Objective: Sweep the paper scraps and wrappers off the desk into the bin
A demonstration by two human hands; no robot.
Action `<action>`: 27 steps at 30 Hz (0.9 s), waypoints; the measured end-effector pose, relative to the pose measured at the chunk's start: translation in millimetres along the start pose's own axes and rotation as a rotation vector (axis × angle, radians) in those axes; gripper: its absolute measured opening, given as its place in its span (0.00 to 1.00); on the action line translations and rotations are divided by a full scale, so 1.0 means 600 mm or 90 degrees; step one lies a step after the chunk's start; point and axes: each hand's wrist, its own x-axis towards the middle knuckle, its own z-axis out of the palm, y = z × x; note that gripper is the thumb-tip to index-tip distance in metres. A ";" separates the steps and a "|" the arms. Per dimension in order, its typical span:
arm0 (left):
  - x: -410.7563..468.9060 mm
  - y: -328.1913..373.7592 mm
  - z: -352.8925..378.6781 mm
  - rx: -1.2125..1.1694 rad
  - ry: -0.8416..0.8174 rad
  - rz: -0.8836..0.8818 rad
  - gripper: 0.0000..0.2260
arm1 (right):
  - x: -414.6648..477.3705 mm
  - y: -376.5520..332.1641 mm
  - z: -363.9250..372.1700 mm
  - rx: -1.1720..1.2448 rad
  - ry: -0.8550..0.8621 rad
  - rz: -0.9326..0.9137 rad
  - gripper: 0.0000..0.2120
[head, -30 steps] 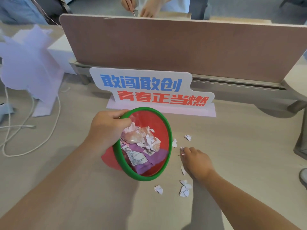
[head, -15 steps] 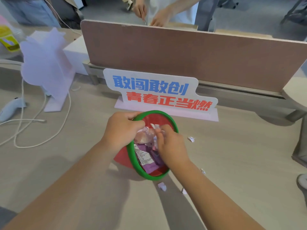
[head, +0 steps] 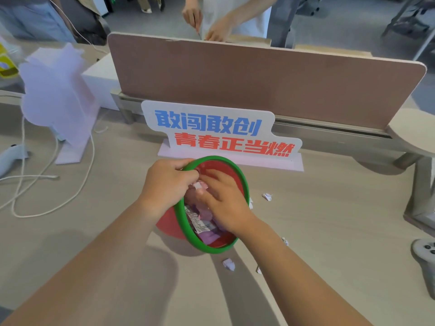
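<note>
At a shared office desk, a person clears litter into a small red bin with a green rim, tipped on its side so the mouth faces right, toward the loose scraps. The left hand is closed around the rim at its upper left, fingers curled over the edge, holding the bin at that tilt. The right hand is inside the mouth, palm down and fingers loosely spread over the contents; whether it has a scrap pinched beneath it cannot be told. Inside the bin lie crumpled white paper, a pinkish wrapper and a purple wrapper with a printed label. Still on the desk: one paper scrap just below the rim, another beside the right forearm, a third further right, and one lying right of the bin. All remaining pieces sit on the right hand's side, so that hand looks best placed to push them leftward into the open mouth. A slogan sign stands behind the bin.
</note>
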 end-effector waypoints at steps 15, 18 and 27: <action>0.042 0.008 0.004 -0.027 -0.007 -0.053 0.14 | 0.028 -0.006 -0.001 0.210 0.057 0.025 0.15; 0.046 0.000 -0.004 -0.017 -0.006 -0.069 0.12 | 0.013 0.023 -0.023 0.260 0.273 0.099 0.14; 0.031 -0.015 -0.061 0.090 0.029 -0.085 0.20 | -0.017 0.243 -0.017 -0.182 0.009 0.331 0.17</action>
